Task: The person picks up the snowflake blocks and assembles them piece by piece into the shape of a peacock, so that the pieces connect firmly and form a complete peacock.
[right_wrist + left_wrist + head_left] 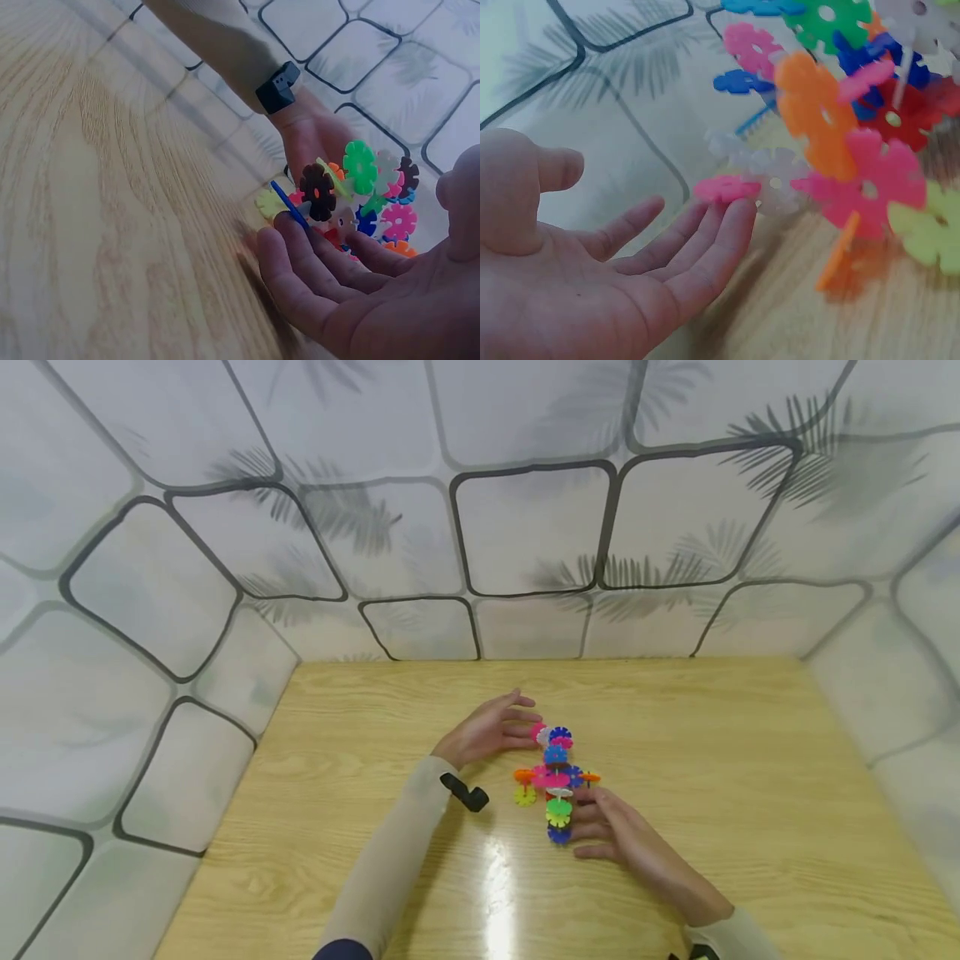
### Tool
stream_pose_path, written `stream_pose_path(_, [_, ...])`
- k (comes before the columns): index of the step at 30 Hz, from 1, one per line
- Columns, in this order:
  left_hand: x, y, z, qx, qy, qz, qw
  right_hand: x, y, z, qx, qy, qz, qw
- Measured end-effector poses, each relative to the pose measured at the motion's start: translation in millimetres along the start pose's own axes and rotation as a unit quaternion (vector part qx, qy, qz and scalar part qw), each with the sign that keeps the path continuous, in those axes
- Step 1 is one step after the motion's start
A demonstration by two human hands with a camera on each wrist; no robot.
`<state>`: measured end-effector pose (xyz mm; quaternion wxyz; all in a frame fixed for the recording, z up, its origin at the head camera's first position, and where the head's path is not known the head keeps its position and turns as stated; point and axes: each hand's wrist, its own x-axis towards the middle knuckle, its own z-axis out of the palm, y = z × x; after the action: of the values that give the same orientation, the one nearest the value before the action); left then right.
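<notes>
An assembly of interlocking plastic snowflake discs (557, 777) stands on the wooden table, in pink, blue, orange, green, yellow, white and other colours. At its far end my left hand (491, 727) has its palm turned up or sideways. In the left wrist view its fingertips touch a pink disc (727, 187) beside a white one (774, 182); the thumb is apart from it. My right hand (622, 839) is at the near right side, fingers extended. In the right wrist view those fingers meet a blue disc (289, 204) near a dark brown disc (317, 193).
The light wooden table (360, 727) reaches back to a wall (532, 535) with a stone and palm-leaf pattern, which also runs along both sides. A black device (465, 792) is strapped to the left wrist.
</notes>
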<state>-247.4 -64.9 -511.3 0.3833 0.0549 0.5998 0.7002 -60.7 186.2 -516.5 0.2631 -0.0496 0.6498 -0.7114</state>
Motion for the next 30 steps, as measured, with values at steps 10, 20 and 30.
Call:
stream_pose_path(10, [-3.7, -7.6, 4.0, 0.032, 0.004, 0.024, 0.9992, 1.4, 5.0, 0.0, -0.017, -0.001, 0.009, 1.000])
stream_pose_path(20, [-5.5, -9.7, 13.1, 0.116, 0.045, 0.043, 0.9913, -6.3, -10.3, -6.6, -0.074, -0.037, 0.012, 0.997])
stream_pose_path(30, [-2.8, -14.2, 19.7, 0.165, 0.087, 0.076, 0.9796, 8.2, -36.7, -40.0, -0.164, 0.034, -0.033, 0.985])
